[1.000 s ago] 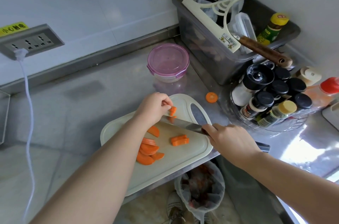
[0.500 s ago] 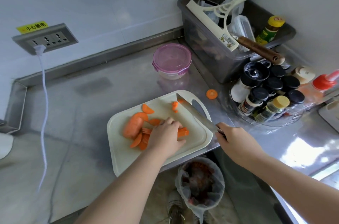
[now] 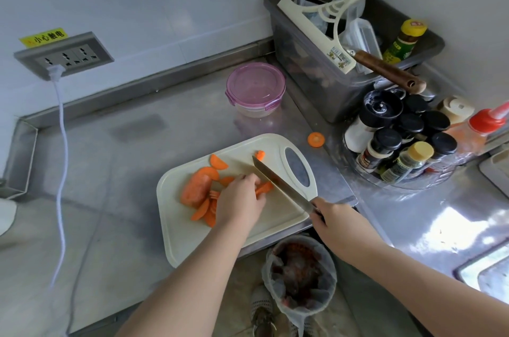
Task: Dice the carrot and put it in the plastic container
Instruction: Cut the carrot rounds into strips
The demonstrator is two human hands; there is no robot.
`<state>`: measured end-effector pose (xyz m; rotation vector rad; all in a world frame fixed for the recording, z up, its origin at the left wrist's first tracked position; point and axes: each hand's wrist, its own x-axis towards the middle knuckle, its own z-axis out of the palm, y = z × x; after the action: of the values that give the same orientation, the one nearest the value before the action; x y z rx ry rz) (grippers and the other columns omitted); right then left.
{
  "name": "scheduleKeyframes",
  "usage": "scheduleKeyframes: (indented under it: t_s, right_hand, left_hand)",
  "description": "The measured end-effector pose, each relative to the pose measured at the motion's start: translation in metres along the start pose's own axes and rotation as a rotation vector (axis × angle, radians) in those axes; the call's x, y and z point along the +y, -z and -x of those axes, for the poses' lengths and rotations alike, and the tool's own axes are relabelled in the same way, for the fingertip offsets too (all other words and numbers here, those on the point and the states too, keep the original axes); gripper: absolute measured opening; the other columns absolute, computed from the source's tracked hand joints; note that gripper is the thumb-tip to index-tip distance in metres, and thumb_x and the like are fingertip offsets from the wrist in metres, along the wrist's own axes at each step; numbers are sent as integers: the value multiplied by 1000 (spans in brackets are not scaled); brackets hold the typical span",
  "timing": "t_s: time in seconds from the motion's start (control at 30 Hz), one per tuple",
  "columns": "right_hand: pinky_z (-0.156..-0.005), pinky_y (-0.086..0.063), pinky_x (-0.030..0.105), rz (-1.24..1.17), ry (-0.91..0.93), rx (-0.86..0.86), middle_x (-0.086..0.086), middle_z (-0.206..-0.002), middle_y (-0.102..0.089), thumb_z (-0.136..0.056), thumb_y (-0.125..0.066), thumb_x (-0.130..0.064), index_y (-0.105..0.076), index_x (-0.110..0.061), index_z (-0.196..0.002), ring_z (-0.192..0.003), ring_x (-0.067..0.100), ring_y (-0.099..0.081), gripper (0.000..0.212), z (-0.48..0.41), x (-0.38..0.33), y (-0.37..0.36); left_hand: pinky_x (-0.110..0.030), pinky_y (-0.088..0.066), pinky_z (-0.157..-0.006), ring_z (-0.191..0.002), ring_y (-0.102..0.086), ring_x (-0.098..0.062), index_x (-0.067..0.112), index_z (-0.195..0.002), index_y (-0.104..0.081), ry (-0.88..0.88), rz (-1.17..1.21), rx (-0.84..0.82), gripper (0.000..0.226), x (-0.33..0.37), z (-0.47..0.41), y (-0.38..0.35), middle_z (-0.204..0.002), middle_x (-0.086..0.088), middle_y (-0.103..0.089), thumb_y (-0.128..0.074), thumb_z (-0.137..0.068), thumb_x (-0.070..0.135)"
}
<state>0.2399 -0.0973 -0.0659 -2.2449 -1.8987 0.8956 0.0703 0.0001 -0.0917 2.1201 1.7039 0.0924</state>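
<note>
Steel countertop (image 3: 137,171), dull grey and slightly streaked, runs into a corner under a white wall. On that wall a grey socket strip (image 3: 64,56) has a white cord (image 3: 62,130) plugged in and trailing down over the counter.

My cream cutting board (image 3: 176,226) lies at the counter's front edge, with its handle hole pointing away to the right. The plastic container (image 3: 254,88) stands behind the board with its pink lid clipped on, just beside a grey tub (image 3: 316,66) of utensils. A cluster of spice jars (image 3: 399,143) sits to the right. Below the counter edge is a lined waste bin (image 3: 300,273).

A thick carrot chunk (image 3: 195,189) lies on the left of the board with a fan of slices (image 3: 205,208) against it. One round slice (image 3: 316,139) lies off the board on the steel.

My left hand (image 3: 239,204) is bent knuckles-up, with fingertips pressing a few carrot strips (image 3: 264,187) down onto the board. My right hand (image 3: 333,218) is wrapped tight around the handle of the knife (image 3: 281,185). Its blade slants across the board, right beside my left fingers and over the strips.
</note>
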Motion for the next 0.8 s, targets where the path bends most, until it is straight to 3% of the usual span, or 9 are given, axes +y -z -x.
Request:
scheduleKeyframes:
  t_s: [0.1, 0.23, 0.43, 0.63, 0.8]
  right_hand:
    - [-45, -30, 23, 11, 4, 10, -6, -62, -46, -102, -37, -26, -43, -20, -97, -50, 10, -44, 10, 0, 0, -2]
    - [-52, -40, 28, 2, 4, 21, -6, -65, -51, -102, -37, -27, -51, -17, -108, -56, 15, -52, 19, 0, 1, -5]
    - [-50, -39, 24, -11, 10, 6, -8, -66, -50, -102, -36, -26, -51, -17, -118, -53, 9, -48, 23, -1, -4, -8]
    - [-48, -36, 26, -33, -2, -11, -5, -66, -49, -102, -35, -25, -49, -15, -107, -53, 11, -45, 17, -8, -14, -8]
    - [-46, -32, 24, -9, 14, -18, -3, -67, -47, -103, -33, -26, -37, -22, -96, -54, 11, -45, 9, -9, -24, -11]
  left_hand:
    - [-33, -47, -74, -101, -59, -18, 21, -110, -59, -9, -4, 27, 21, 0, 5, 0, -109, 2, -60, -56, -90, 28]
    - [-30, -43, -70, -102, -58, -20, 19, -112, -58, -30, -43, 31, 25, 1, 7, -3, -113, 2, -55, -57, -90, 32]
    - [-27, -38, -64, -103, -58, -19, 20, -113, -58, -31, -142, 67, 24, 2, 6, -5, -114, 2, -55, -54, -93, 34]
    - [-27, -40, -61, -98, -61, -19, 20, -113, -59, 10, -160, 104, 24, -1, 1, -2, -115, 2, -57, -53, -95, 33]
    - [-24, -38, -62, -94, -62, -21, 16, -107, -62, 66, -85, 96, 20, -2, 0, -2, -112, -3, -60, -58, -92, 29]
